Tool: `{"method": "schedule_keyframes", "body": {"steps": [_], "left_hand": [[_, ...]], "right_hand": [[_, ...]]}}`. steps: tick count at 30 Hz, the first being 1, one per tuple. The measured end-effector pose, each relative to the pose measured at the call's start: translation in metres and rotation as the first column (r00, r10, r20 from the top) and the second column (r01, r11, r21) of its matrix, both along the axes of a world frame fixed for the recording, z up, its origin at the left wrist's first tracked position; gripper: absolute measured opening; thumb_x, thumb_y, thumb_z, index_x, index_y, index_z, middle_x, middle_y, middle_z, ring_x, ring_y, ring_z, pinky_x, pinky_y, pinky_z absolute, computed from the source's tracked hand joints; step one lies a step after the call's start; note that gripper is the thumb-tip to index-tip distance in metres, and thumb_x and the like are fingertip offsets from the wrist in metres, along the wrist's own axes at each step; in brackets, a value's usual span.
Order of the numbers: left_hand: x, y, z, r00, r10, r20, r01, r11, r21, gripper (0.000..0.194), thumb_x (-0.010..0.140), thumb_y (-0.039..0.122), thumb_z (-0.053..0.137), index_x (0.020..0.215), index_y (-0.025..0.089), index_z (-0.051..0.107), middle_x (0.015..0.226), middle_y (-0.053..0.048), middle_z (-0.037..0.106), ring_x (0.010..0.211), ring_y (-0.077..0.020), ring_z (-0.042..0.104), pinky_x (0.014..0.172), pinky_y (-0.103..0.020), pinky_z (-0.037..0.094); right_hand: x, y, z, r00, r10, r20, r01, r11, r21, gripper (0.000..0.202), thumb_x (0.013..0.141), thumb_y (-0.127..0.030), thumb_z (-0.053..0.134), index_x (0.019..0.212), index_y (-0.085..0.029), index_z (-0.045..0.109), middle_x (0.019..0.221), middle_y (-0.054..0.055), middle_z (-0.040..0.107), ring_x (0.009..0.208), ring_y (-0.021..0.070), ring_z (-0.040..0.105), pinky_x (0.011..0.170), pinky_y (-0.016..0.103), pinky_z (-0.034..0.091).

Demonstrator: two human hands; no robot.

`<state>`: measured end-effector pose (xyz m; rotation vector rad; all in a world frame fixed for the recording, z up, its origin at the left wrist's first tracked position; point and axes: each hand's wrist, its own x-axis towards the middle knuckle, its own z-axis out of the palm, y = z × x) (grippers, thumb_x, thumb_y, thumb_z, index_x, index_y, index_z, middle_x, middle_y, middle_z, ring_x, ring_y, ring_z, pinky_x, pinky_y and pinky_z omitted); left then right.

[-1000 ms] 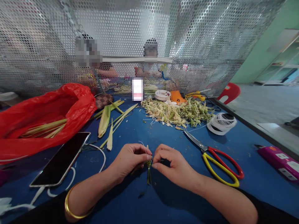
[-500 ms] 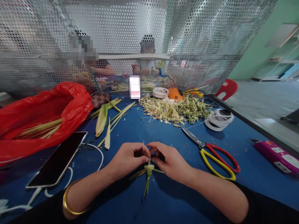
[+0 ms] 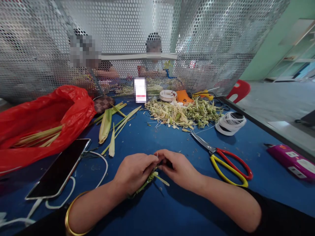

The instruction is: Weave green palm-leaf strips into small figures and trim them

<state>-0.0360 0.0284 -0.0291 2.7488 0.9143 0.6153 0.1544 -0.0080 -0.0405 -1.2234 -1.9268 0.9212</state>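
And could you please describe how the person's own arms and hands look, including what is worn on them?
The left sleeve and right sleeve are black. A smooth, gold-coloured, rounded bangle circles the left forearm. The left hand and right hand wear no gloves.

Site: craft workshop. Evidence: perforated partition [image 3: 201, 36], blue desk [image 3: 187, 213] bearing scissors [image 3: 212, 150], spool of white cord [image 3: 229, 125], heaped plant trimmings [image 3: 178, 115].

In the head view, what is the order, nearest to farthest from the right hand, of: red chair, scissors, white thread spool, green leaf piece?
1. Green leaf piece: left of the right hand.
2. Scissors: to its right.
3. White thread spool: right, beyond the scissors.
4. Red chair: right, in the background.
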Motion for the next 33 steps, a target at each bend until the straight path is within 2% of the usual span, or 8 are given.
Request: {"method": "schedule_keyframes", "body": {"steps": [3, 7, 11, 14, 20, 27, 30, 33], "left_hand": [[-0.001, 0.001, -0.001, 1.0, -0.02, -0.001, 0.02, 0.994, 0.107, 0.018, 0.091, 0.024, 0.045, 0.093, 0.023, 0.063, 0.074, 0.002, 0.069, 0.065, -0.0126, 0.063, 0.059, -0.021, 0.042], [0.0, -0.002, -0.001, 0.994, -0.094, 0.053, 0.08, 0.972, 0.219, 0.016, 0.088, 0.014, 0.048, 0.096, 0.02, 0.06, 0.087, 0.0, 0.071, 0.078, -0.0138, 0.064, 0.07, -0.023, 0.046], [0.001, -0.003, -0.001, 0.985, -0.143, 0.093, 0.117, 0.965, 0.234, 0.016, 0.086, 0.011, 0.051, 0.094, 0.019, 0.061, 0.089, -0.001, 0.07, 0.08, -0.0133, 0.062, 0.073, -0.023, 0.047], [0.002, -0.002, -0.002, 0.983, -0.123, 0.133, 0.09, 0.97, 0.226, 0.012, 0.085, 0.011, 0.052, 0.089, 0.018, 0.061, 0.084, -0.002, 0.068, 0.078, -0.0132, 0.06, 0.072, -0.023, 0.047], [0.002, -0.001, -0.001, 0.976, -0.065, 0.208, 0.042, 0.993, 0.112, 0.009, 0.084, 0.013, 0.056, 0.085, 0.02, 0.062, 0.08, 0.0, 0.067, 0.075, -0.0112, 0.059, 0.07, -0.021, 0.045], [0.001, 0.002, 0.006, 0.972, 0.01, 0.235, 0.023, 0.99, -0.137, 0.014, 0.088, 0.019, 0.052, 0.084, 0.021, 0.065, 0.08, 0.0, 0.068, 0.076, -0.0106, 0.061, 0.071, -0.02, 0.044], [0.0, 0.005, 0.008, 0.981, 0.127, 0.149, -0.092, 0.971, -0.223, 0.018, 0.089, 0.025, 0.049, 0.08, 0.021, 0.063, 0.077, 0.001, 0.066, 0.074, -0.0124, 0.06, 0.07, -0.023, 0.042], [0.0, 0.008, 0.007, 0.963, 0.269, 0.026, -0.259, 0.946, -0.196, 0.02, 0.089, 0.028, 0.047, 0.074, 0.02, 0.059, 0.071, 0.001, 0.061, 0.07, -0.0145, 0.057, 0.065, -0.026, 0.04]], "right_hand": [[0.0, 0.0, 0.0, 1.0, -0.019, -0.001, 0.019, 1.0, 0.013, 0.026, 0.079, -0.006, 0.053, 0.101, -0.021, 0.059, 0.091, 0.001, 0.068, 0.082, 0.0141, 0.062, 0.074, 0.025, 0.045], [-0.001, 0.0, 0.0, 0.998, -0.037, -0.041, 0.038, 0.999, 0.016, 0.02, 0.08, -0.006, 0.055, 0.092, -0.02, 0.063, 0.087, 0.001, 0.066, 0.083, 0.0141, 0.06, 0.075, 0.025, 0.044], [-0.002, 0.001, 0.001, 0.997, -0.05, -0.064, 0.049, 0.999, -0.006, 0.018, 0.081, -0.008, 0.056, 0.088, -0.021, 0.066, 0.081, 0.0, 0.061, 0.079, 0.0137, 0.058, 0.072, 0.025, 0.043], [-0.002, 0.001, 0.0, 0.994, -0.06, -0.089, 0.056, 0.998, -0.042, 0.016, 0.078, -0.008, 0.06, 0.084, -0.021, 0.068, 0.082, 0.0, 0.059, 0.079, 0.0135, 0.057, 0.071, 0.026, 0.043], [-0.002, 0.002, -0.003, 0.982, -0.118, -0.146, 0.111, 0.992, -0.054, 0.013, 0.077, -0.008, 0.062, 0.07, -0.018, 0.063, 0.079, -0.001, 0.057, 0.077, 0.0129, 0.056, 0.071, 0.026, 0.043], [0.006, 0.001, 0.005, 0.994, -0.061, -0.086, 0.064, 0.997, 0.035, 0.013, 0.082, -0.009, 0.055, 0.074, -0.019, 0.058, 0.085, 0.001, 0.055, 0.08, 0.013, 0.054, 0.074, 0.026, 0.042], [0.011, -0.001, 0.013, 1.0, 0.014, 0.012, -0.015, 0.994, 0.106, 0.014, 0.083, -0.006, 0.053, 0.077, -0.019, 0.056, 0.093, 0.003, 0.053, 0.085, 0.0137, 0.053, 0.076, 0.027, 0.042], [0.016, -0.002, 0.021, 0.989, 0.142, 0.043, -0.145, 0.983, 0.11, 0.016, 0.084, -0.006, 0.05, 0.077, -0.019, 0.056, 0.101, 0.005, 0.053, 0.089, 0.0137, 0.054, 0.08, 0.028, 0.042]]}}
